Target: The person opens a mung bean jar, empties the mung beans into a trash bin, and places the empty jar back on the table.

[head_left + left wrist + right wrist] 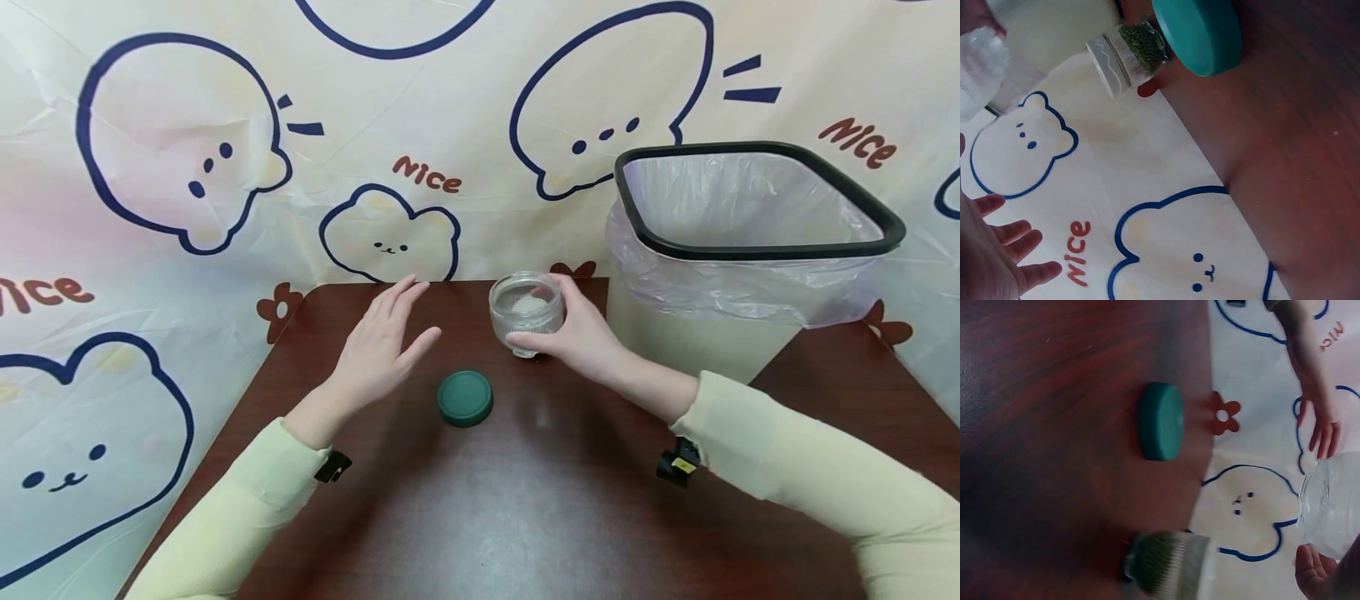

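In the head view my right hand (588, 333) grips a clear glass jar (506, 310) from its right side, holding it above the table. The jar has no lid on it and looks empty; in the right wrist view the same glass jar (1329, 503) shows at the right edge. My left hand (375, 354) hovers to the left, fingers extended, holding nothing. Between and below the hands lies a round green lid (465, 398). A second jar (1132, 56), with small green grains inside and a whitish top, stands on the table; the held jar mostly hides it in the head view.
A tall bin (697, 325) with a black rim and a plastic liner stands at the right, close to my right forearm. A printed cloth (480, 117) with bear drawings hangs behind the dark wooden table (510, 517).
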The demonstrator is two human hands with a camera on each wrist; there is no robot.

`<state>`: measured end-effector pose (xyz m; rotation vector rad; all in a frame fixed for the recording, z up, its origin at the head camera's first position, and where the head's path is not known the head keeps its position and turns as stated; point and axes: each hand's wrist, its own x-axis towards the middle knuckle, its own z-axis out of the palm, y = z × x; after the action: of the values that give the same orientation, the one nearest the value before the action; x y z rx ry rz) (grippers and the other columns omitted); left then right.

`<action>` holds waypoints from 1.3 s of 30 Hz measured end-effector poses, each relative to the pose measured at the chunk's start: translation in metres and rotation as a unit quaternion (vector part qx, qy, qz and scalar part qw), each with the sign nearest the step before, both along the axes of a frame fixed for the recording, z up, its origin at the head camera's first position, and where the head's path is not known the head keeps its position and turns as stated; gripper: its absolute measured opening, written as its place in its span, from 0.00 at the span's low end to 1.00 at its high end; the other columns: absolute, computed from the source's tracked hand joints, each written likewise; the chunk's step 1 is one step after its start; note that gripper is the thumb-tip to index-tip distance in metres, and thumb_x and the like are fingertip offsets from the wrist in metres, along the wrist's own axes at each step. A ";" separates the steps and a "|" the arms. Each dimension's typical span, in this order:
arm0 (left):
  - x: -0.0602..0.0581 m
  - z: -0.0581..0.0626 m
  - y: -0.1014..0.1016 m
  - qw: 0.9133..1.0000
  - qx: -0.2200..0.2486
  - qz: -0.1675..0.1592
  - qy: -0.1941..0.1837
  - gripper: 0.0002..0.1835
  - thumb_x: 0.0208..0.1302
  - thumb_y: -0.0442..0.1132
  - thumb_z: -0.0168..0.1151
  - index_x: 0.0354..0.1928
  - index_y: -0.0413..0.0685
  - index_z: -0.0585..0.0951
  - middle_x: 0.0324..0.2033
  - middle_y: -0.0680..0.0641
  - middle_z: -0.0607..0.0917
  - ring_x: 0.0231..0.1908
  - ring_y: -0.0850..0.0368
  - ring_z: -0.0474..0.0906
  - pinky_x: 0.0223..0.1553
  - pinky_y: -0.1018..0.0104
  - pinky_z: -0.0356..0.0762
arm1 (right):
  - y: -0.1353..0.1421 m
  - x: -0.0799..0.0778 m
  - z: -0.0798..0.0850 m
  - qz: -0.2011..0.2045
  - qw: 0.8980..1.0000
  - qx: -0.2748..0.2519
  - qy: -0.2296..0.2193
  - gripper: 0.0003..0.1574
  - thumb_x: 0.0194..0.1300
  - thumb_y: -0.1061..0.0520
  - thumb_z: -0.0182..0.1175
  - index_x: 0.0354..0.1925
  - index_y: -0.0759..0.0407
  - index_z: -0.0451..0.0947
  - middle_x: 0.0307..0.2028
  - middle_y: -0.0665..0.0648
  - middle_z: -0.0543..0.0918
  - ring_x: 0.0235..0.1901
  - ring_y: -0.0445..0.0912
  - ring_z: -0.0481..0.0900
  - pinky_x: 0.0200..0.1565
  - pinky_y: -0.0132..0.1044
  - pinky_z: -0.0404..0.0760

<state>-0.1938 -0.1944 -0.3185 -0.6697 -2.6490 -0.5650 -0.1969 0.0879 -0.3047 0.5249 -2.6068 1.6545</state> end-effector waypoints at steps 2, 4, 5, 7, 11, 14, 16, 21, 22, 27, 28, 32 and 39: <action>0.001 -0.003 -0.003 1.000 0.004 0.010 -0.012 0.34 0.70 0.54 0.55 0.72 0.46 0.60 0.71 0.42 0.59 0.69 0.45 0.55 0.64 0.44 0.59 | -0.005 -0.003 -0.010 -0.001 1.000 0.001 -0.010 0.50 0.53 0.47 0.74 0.67 0.55 0.59 0.58 0.58 0.72 0.54 0.52 0.70 0.53 0.50 0.70; 0.002 -0.006 -0.006 1.000 0.007 0.019 -0.022 0.34 0.71 0.54 0.54 0.72 0.46 0.60 0.71 0.42 0.59 0.69 0.44 0.55 0.63 0.43 0.60 | -0.010 -0.007 -0.019 0.001 1.000 -0.002 -0.015 0.51 0.53 0.47 0.74 0.67 0.54 0.59 0.58 0.58 0.72 0.54 0.53 0.70 0.53 0.51 0.71; 0.002 -0.007 -0.007 0.999 0.009 0.022 -0.026 0.34 0.71 0.54 0.54 0.72 0.46 0.60 0.71 0.42 0.58 0.69 0.44 0.55 0.62 0.43 0.60 | -0.013 -0.009 -0.022 0.001 1.000 -0.005 -0.017 0.51 0.53 0.47 0.74 0.67 0.54 0.59 0.58 0.59 0.72 0.54 0.53 0.70 0.53 0.51 0.71; 0.002 -0.009 -0.008 0.999 0.010 0.027 -0.031 0.34 0.71 0.54 0.54 0.72 0.45 0.60 0.71 0.41 0.58 0.69 0.44 0.54 0.62 0.42 0.61 | -0.019 -0.014 -0.029 0.002 1.000 -0.013 -0.023 0.51 0.53 0.49 0.74 0.68 0.55 0.58 0.58 0.59 0.71 0.55 0.54 0.70 0.54 0.51 0.71; 0.001 -0.011 -0.009 0.999 0.017 0.035 -0.030 0.35 0.71 0.52 0.55 0.72 0.45 0.59 0.71 0.40 0.58 0.69 0.43 0.54 0.61 0.41 0.62 | -0.035 -0.026 -0.040 -0.001 0.999 -0.034 -0.025 0.52 0.51 0.52 0.75 0.67 0.60 0.58 0.59 0.62 0.71 0.56 0.54 0.70 0.55 0.50 0.70; 0.001 -0.012 -0.010 0.999 0.024 0.038 -0.026 0.35 0.70 0.50 0.56 0.72 0.44 0.58 0.71 0.40 0.58 0.69 0.42 0.55 0.60 0.40 0.62 | -0.051 -0.036 -0.050 -0.003 0.999 -0.038 -0.019 0.52 0.50 0.54 0.76 0.66 0.62 0.59 0.58 0.63 0.72 0.56 0.53 0.71 0.56 0.47 0.69; 0.000 -0.012 -0.011 0.999 0.027 0.038 -0.024 0.35 0.70 0.50 0.56 0.72 0.44 0.57 0.71 0.40 0.58 0.69 0.42 0.54 0.60 0.40 0.62 | -0.062 -0.042 -0.056 -0.003 0.999 -0.033 -0.021 0.53 0.48 0.55 0.77 0.66 0.62 0.59 0.58 0.63 0.73 0.56 0.53 0.71 0.57 0.47 0.69; 0.000 -0.013 -0.014 0.998 0.032 0.037 -0.026 0.35 0.71 0.51 0.54 0.72 0.44 0.57 0.71 0.40 0.58 0.69 0.43 0.54 0.62 0.41 0.61 | -0.088 -0.053 -0.072 -0.008 0.999 -0.014 -0.038 0.56 0.47 0.54 0.78 0.67 0.61 0.57 0.60 0.62 0.72 0.57 0.53 0.72 0.57 0.48 0.69; 0.000 -0.014 -0.014 0.998 0.032 0.038 -0.026 0.35 0.71 0.51 0.54 0.72 0.44 0.57 0.71 0.39 0.58 0.69 0.43 0.54 0.62 0.42 0.61 | -0.092 -0.055 -0.075 -0.011 0.999 -0.011 -0.041 0.56 0.47 0.54 0.78 0.67 0.60 0.57 0.60 0.62 0.72 0.57 0.53 0.72 0.57 0.48 0.70; -0.001 -0.015 -0.016 0.998 0.031 0.040 -0.032 0.35 0.71 0.52 0.54 0.72 0.44 0.57 0.71 0.40 0.58 0.69 0.43 0.54 0.62 0.42 0.61 | -0.109 -0.068 -0.087 -0.039 0.998 -0.002 -0.053 0.55 0.48 0.54 0.78 0.67 0.59 0.57 0.59 0.61 0.72 0.58 0.53 0.71 0.58 0.48 0.70; -0.001 -0.015 -0.016 0.998 0.030 0.040 -0.033 0.35 0.71 0.52 0.55 0.72 0.44 0.57 0.71 0.40 0.58 0.69 0.43 0.54 0.62 0.42 0.61 | -0.112 -0.070 -0.088 -0.045 0.997 -0.002 -0.055 0.55 0.48 0.54 0.78 0.67 0.59 0.57 0.59 0.61 0.72 0.58 0.53 0.71 0.58 0.48 0.70; 0.000 -0.017 -0.018 0.998 0.030 0.043 -0.037 0.35 0.71 0.52 0.55 0.72 0.44 0.58 0.71 0.39 0.59 0.69 0.43 0.55 0.62 0.42 0.61 | -0.121 -0.077 -0.094 -0.067 0.996 -0.001 -0.067 0.55 0.48 0.55 0.78 0.67 0.59 0.57 0.60 0.62 0.72 0.59 0.54 0.71 0.58 0.48 0.69; 0.001 -0.023 -0.025 0.995 0.039 0.060 -0.068 0.36 0.71 0.54 0.53 0.72 0.43 0.57 0.70 0.39 0.59 0.69 0.42 0.55 0.61 0.41 0.61 | -0.131 -0.082 -0.100 -0.078 0.993 0.013 -0.088 0.56 0.49 0.54 0.78 0.68 0.60 0.56 0.61 0.63 0.71 0.59 0.55 0.70 0.58 0.48 0.70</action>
<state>-0.1931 -0.2198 -0.3412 -0.4621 -2.7528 -0.6973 -0.2790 -0.0426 -0.4051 0.1746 -2.7116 1.6911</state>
